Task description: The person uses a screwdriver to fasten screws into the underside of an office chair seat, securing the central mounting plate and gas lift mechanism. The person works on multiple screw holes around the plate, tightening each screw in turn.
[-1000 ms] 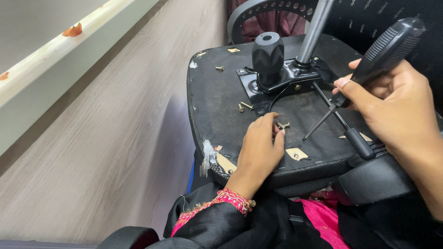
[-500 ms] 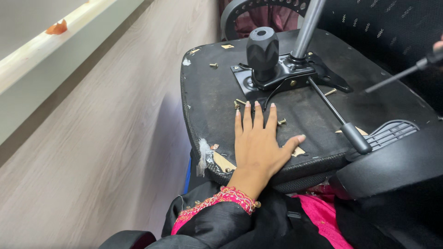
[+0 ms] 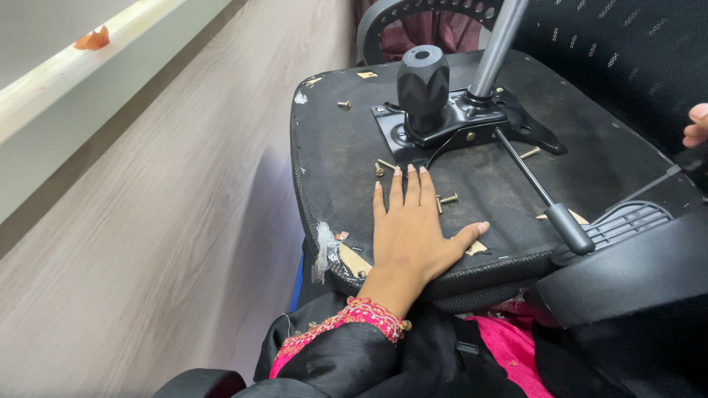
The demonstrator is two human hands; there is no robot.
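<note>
An office chair seat (image 3: pixel 335 158) lies upside down across my lap, its black underside facing up. My left hand (image 3: pixel 409 236) rests flat on it near the front edge, palm down, holding nothing. Loose brass screws (image 3: pixel 384 165) lie just past my fingertips, and another screw (image 3: pixel 447 199) lies beside my index finger. Behind them a black mechanism plate (image 3: pixel 472 121) carries a round knob (image 3: pixel 422 81), a grey gas column (image 3: pixel 498 44) and a lever (image 3: pixel 546 199). Only the curled fingertips of my right hand (image 3: pixel 695 127) show at the right edge; what they hold is out of view.
A black armrest (image 3: pixel 627 221) lies at the right beside the lever's handle. The mesh chair back (image 3: pixel 612 51) rises behind. Torn fabric (image 3: pixel 324 247) hangs at the seat's near left edge. Wood-look floor (image 3: pixel 147 221) runs along the left, bordered by a pale ledge (image 3: pixel 66 66).
My right hand carried the screwdriver off to the right and is now almost out of view. My left hand went from pinching at a screw to lying flat on the seat.
</note>
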